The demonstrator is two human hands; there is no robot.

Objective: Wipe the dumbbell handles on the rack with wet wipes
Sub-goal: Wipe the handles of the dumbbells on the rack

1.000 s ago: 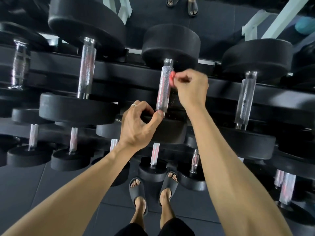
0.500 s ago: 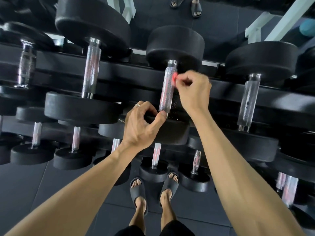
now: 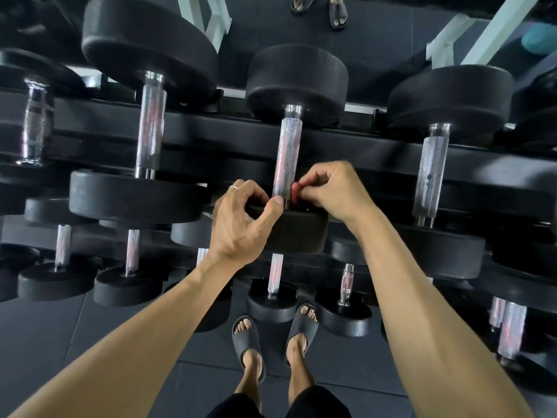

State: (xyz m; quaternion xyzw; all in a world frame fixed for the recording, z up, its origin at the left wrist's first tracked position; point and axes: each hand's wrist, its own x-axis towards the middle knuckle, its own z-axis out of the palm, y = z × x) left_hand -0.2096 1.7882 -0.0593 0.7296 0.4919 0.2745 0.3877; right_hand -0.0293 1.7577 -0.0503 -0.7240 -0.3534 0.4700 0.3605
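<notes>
Head view, looking down over a tiered dumbbell rack point(image 3: 391, 152). The centre dumbbell point(image 3: 297, 82) on the top tier lies with its knurled chrome handle point(image 3: 286, 158) running from the far edge of the rack toward the near edge. The right hand point(image 3: 334, 191) sits at the near end of this handle, on its right side; its grip is narrow, thumb and fingertips pinched on a small reddish-pink wad point(image 3: 296, 188), apparently the wet wipe, which touches the handle just above the near weight head point(image 3: 289, 233). The left hand point(image 3: 241, 224), with a ring point(image 3: 233, 187) on one finger, rests on the top rim of that near head; its fingers are curled and the thumb tip touches the base of the handle on its left side. Whether this hand grips anything cannot be told. Neighbouring dumbbells point(image 3: 150, 122) point(image 3: 434, 164) lie parallel on either side, well apart from both hands. Smaller dumbbells point(image 3: 275, 279) occupy the lower tier beneath. The person's feet, in dark slides point(image 3: 245, 336), stand on the dark floor point(image 3: 60, 342) at the near edge of the rack. A second pair of sandalled feet point(image 3: 337, 10) appears beyond the far edge.
</notes>
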